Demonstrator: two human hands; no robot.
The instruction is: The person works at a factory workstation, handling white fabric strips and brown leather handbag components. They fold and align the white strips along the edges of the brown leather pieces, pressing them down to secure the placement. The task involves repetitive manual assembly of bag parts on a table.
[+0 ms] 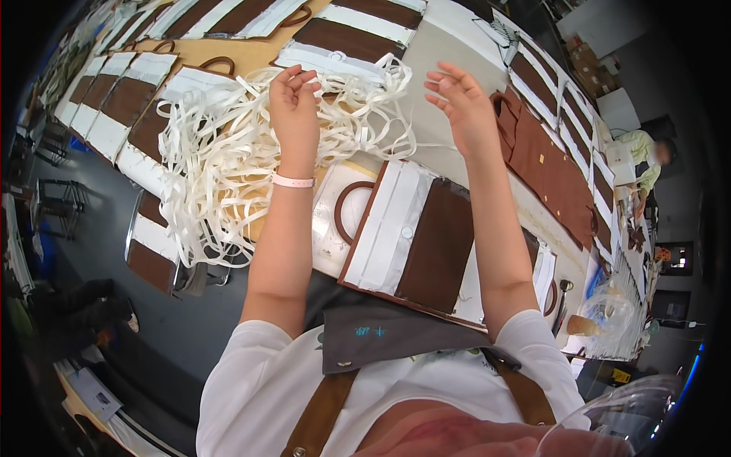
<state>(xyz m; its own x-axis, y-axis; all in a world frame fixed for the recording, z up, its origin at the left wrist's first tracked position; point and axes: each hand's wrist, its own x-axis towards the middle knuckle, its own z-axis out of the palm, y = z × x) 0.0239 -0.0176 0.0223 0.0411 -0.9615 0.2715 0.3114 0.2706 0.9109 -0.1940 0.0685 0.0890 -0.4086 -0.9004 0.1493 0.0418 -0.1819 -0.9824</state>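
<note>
My left hand (295, 107), a pale pink band (292, 180) on its wrist, is raised over a large tangle of white ribbon (221, 152). Its fingers are loosely bent and apart, with nothing seen in them. My right hand (462, 107) is up to the right of the tangle, fingers spread and holding nothing. One thin white strand runs from the tangle toward my right wrist. Between my forearms, near the table's front edge, lies a brown and white bag piece (435, 247) with a brown loop handle (347, 213). My right forearm hides part of it.
More brown and white bag pieces (114, 99) lie at the left and far side. At right are a reddish-brown bag piece (544, 164), clear plastic (617, 305) and a cup of brown liquid (582, 326). Another person (647, 164) is at the far right.
</note>
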